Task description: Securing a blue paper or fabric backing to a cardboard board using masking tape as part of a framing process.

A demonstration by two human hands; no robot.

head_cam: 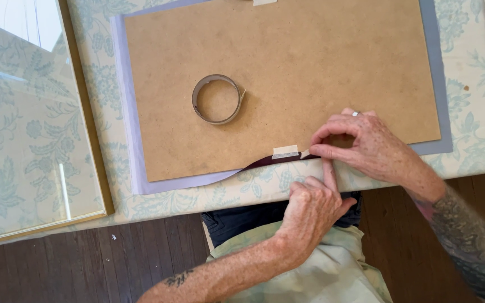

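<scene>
At brown board's (287, 73) near edge, both hands (366, 146) on pale tape strip (285, 151)

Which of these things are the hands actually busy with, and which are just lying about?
In use:
- brown backing board
- lilac sheet under it
- tape strip on the board's near edge
- left hand and right hand, both at that edge

Lying about:
- tape roll
- gold-framed glass
- floral tablecloth

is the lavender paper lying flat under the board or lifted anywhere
Lifted at the near edge: the lavender paper curls up beside the tape piece, showing a dark underside, near the right hand and left hand. Elsewhere it lies flat.
</scene>
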